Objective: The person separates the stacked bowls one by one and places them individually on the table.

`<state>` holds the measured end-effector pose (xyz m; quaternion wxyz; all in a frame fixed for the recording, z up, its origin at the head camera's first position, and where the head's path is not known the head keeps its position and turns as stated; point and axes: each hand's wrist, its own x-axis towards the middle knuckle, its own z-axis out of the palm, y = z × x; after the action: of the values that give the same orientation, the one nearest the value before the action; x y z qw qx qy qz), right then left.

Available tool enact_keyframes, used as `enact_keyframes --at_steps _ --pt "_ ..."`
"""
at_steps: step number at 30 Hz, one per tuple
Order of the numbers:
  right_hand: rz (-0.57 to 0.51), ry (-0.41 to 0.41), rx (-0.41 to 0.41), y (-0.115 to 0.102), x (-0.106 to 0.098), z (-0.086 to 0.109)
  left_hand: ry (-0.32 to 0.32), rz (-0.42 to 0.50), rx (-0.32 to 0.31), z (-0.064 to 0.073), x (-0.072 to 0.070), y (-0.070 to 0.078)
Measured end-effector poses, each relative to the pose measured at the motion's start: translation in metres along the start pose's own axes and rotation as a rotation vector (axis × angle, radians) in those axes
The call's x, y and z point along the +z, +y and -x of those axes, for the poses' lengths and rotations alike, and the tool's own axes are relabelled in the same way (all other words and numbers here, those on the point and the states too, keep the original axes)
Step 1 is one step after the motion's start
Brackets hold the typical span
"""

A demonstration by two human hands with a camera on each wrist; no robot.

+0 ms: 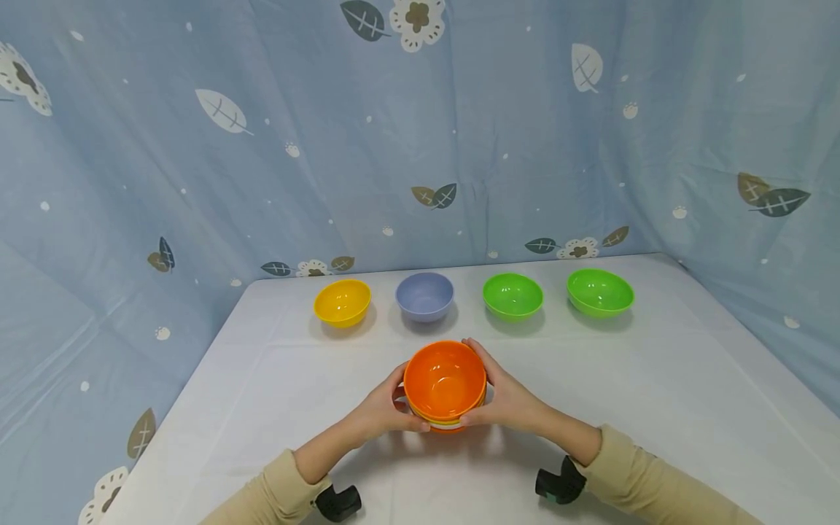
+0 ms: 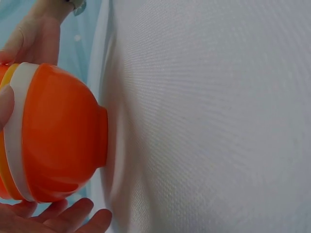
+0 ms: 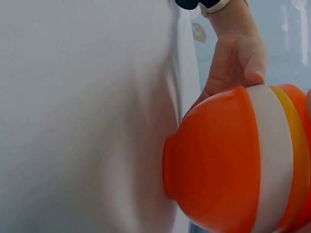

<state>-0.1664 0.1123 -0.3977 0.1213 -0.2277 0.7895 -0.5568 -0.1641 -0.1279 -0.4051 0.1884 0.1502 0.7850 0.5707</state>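
Both hands hold a nested stack of bowls between them, near the middle of the table. An orange bowl is on top, its inside facing up. Below it in the right wrist view come a yellow bowl, a white bowl and another orange bowl at the bottom. My left hand grips the left side, thumb at the front near the rims. Opposite, my right hand grips the right side, thumb also at the front. Whether the stack's foot touches the cloth, I cannot tell.
Behind the stack, a yellow bowl, a blue-purple bowl, a green bowl and a second green bowl stand in a row. White cloth covers the table; a patterned blue curtain hangs behind.
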Motion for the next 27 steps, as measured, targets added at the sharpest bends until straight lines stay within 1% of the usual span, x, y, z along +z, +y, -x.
enact_keyframes --at_steps 6,11,15,17,22,24,27 --pt "0.043 0.037 0.009 -0.003 0.003 -0.001 -0.007 0.004 0.005 -0.001 -0.001 -0.001" --pt "0.078 0.098 0.009 -0.004 0.005 -0.001 -0.010 0.007 0.007 -0.001 -0.001 -0.002" --pt "0.084 0.142 0.022 -0.004 0.007 -0.001 -0.016 0.014 0.011 -0.001 -0.001 -0.002" --pt "0.083 0.158 0.014 -0.005 0.006 -0.001 -0.016 0.014 0.014 -0.001 0.000 -0.002" --pt "0.066 0.167 -0.022 -0.008 0.001 0.000 -0.036 0.038 0.053 0.000 -0.001 -0.002" --pt "0.059 0.166 -0.020 -0.011 0.000 0.000 -0.043 0.047 0.063 0.000 -0.002 -0.002" --pt "0.062 0.167 -0.013 -0.014 -0.003 0.002 -0.045 0.051 0.059 -0.001 -0.002 -0.004"
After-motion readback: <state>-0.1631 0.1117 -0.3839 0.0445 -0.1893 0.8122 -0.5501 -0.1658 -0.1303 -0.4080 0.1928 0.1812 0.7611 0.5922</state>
